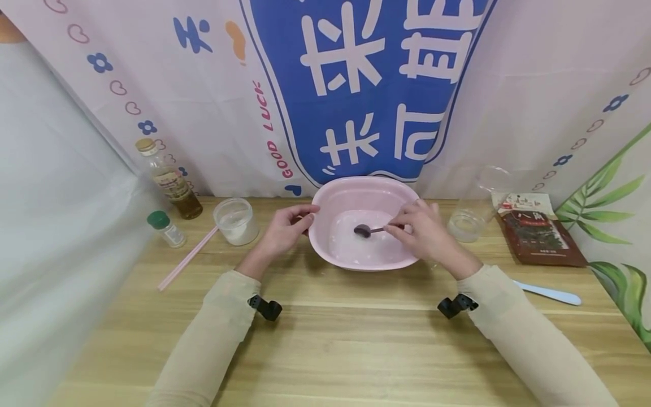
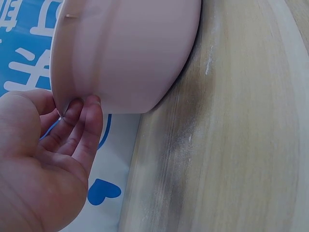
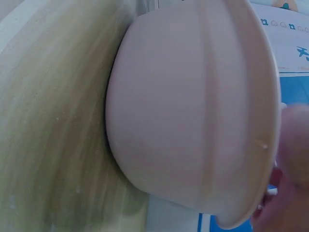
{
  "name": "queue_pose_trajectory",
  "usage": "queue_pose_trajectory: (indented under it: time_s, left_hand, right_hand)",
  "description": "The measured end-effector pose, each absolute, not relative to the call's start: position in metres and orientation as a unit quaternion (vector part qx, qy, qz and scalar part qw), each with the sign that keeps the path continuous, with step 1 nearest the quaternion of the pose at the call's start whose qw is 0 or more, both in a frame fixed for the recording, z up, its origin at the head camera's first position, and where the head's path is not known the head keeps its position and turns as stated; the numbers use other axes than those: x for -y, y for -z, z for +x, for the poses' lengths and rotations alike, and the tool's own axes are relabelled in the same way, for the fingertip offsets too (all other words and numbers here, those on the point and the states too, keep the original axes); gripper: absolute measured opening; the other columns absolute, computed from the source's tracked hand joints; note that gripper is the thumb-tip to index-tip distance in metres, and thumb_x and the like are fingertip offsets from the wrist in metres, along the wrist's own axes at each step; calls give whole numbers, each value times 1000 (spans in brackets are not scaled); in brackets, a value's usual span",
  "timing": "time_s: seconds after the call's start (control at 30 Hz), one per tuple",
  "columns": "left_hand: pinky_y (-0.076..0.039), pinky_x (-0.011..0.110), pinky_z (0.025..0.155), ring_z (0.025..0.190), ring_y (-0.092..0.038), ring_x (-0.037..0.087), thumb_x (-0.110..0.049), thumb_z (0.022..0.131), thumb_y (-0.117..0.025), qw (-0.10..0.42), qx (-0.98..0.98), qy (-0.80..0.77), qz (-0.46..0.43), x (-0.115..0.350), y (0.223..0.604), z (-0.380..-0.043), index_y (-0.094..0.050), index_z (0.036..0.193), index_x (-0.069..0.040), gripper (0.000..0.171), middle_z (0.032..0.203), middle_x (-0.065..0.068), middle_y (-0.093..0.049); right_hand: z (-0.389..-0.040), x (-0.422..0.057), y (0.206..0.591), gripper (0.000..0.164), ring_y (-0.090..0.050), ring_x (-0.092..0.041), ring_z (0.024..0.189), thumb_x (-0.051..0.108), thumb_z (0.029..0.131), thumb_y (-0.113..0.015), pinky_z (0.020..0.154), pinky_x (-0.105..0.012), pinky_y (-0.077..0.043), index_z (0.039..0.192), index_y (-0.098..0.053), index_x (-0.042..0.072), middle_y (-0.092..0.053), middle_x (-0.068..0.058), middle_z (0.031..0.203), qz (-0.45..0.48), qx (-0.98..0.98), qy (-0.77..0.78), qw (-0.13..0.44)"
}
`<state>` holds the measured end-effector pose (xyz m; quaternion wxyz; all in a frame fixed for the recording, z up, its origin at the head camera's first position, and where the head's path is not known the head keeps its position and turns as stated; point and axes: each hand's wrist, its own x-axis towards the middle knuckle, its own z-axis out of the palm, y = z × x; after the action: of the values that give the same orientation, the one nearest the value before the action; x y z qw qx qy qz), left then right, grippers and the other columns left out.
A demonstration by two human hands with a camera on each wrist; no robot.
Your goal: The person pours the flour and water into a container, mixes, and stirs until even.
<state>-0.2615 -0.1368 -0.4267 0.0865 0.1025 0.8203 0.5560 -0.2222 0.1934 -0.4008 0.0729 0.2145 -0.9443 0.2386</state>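
A pink plastic basin [image 1: 373, 192] stands on the wooden table with some white material in its bottom. My left hand [image 1: 287, 230] pinches its left rim, thumb on top and fingers curled beneath, as the left wrist view shows with the hand [image 2: 63, 145] at the basin's edge [image 2: 130, 53]. Over the basin's right side, my right hand [image 1: 419, 229] holds a small dark spoon [image 1: 363, 230] by its handle. The spoon's bowl is low inside the basin; whether it touches the white material I cannot tell. In the right wrist view the basin wall [image 3: 178, 101] hides most of that hand.
Left of the basin stand a clear jar [image 1: 236, 223] of white powder, a green-capped shaker [image 1: 166, 229], an oil bottle [image 1: 175, 186] and pink chopsticks [image 1: 187, 260]. To the right are a clear container [image 1: 465, 223], a brown packet [image 1: 541, 232] and a light-blue handled utensil [image 1: 549, 292].
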Motion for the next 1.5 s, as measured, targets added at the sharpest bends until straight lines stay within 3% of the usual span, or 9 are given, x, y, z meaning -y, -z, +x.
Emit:
queue_pose_trajectory:
  time_s: [0.17, 0.5, 0.77, 0.9, 1.1, 1.27, 1.5]
  left_hand:
    - [-65, 46, 96, 103, -70, 26, -16, 112, -57, 82, -817, -560, 107, 137, 426, -262, -67, 144, -6, 35, 136, 18, -71]
    - [-65, 48, 98, 103, -70, 26, -17, 112, -57, 84, -818, -559, 106, 139, 428, -262, -66, 145, -6, 36, 136, 19, -71]
    - [-65, 28, 85, 93, -70, 16, -13, 111, -57, 68, -813, -564, 123, 138, 430, -264, -66, 143, 0, 36, 133, 24, -72]
    - [-64, 24, 82, 91, -70, 13, -11, 111, -57, 67, -811, -567, 125, 137, 431, -264, -66, 143, 1, 35, 132, 24, -72]
    - [-66, 35, 88, 92, -70, 16, -12, 111, -58, 68, -812, -566, 123, 137, 428, -263, -67, 143, 0, 35, 132, 24, -72]
    - [-66, 49, 95, 93, -70, 18, -13, 111, -57, 71, -816, -560, 121, 137, 428, -262, -67, 143, -1, 35, 131, 24, -72]
    - [-66, 45, 93, 95, -70, 19, -13, 111, -57, 73, -817, -559, 120, 137, 430, -263, -66, 144, -1, 36, 132, 22, -72]
  right_hand:
    - [-220, -194, 399, 11, -53, -26, 99, 18, 100, -78, 88, -47, -30, 99, -87, 11, -70, -1, 92, 285, 931, -217, 69]
    - [-216, -201, 400, 7, -54, -22, 98, 13, 96, -81, 89, -43, -28, 93, -86, 12, -69, 2, 89, 330, 910, -240, 75]
    - [-222, -190, 402, 13, -57, -27, 96, 19, 100, -78, 89, -48, -33, 101, -87, 9, -72, -3, 89, 276, 933, -208, 102]
    - [-228, -190, 401, 16, -58, -31, 98, 20, 100, -77, 89, -49, -34, 102, -86, 8, -74, -6, 90, 227, 948, -192, 112]
    - [-226, -199, 400, 15, -56, -32, 98, 18, 100, -77, 92, -52, -34, 104, -86, 6, -78, -11, 97, 201, 953, -201, 104]
    - [-222, -198, 401, 16, -56, -29, 100, 21, 101, -76, 92, -51, -34, 106, -86, 9, -75, -6, 96, 232, 948, -202, 85]
    - [-218, -193, 399, 12, -56, -24, 96, 18, 101, -77, 87, -44, -31, 99, -87, 12, -71, 1, 88, 283, 933, -210, 71]
